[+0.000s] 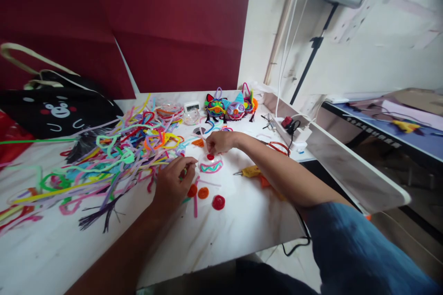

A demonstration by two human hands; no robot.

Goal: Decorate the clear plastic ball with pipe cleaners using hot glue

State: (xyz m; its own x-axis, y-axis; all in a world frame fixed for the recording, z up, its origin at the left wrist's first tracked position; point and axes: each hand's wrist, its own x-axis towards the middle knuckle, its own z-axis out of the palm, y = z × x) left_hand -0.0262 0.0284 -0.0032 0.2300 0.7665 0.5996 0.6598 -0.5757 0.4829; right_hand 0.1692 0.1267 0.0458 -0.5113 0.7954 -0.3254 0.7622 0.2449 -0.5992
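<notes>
Pink-and-teal pipe-cleaner piece [211, 166], with a wavy teal line inside a pink outline, lay on the white table [238, 230], on or beside a pale sheet, between the two hands. Right hand [219, 142] was above its far edge, fingertips drawn together at a small red disc [210, 157]; could not tell whether they were clamped on the disc or only touching it. Left hand [176, 176] was just left of the piece, fingers curled, a gap showing between thumb and forefinger; contact at the tips could not be made out. Nearer the table's front edge: two orange coils [203, 192], one partly behind the left hand, a larger red coil [218, 202] and a pink strip [195, 203]. Yellow glue gun [251, 172] lay to the right, nozzle toward the piece, partly behind the right forearm. Tangled pipe cleaners [126, 152] covered the table's left side. Decorated ornaments [236, 110] stood at the back, near a small white display unit [192, 107].
</notes>
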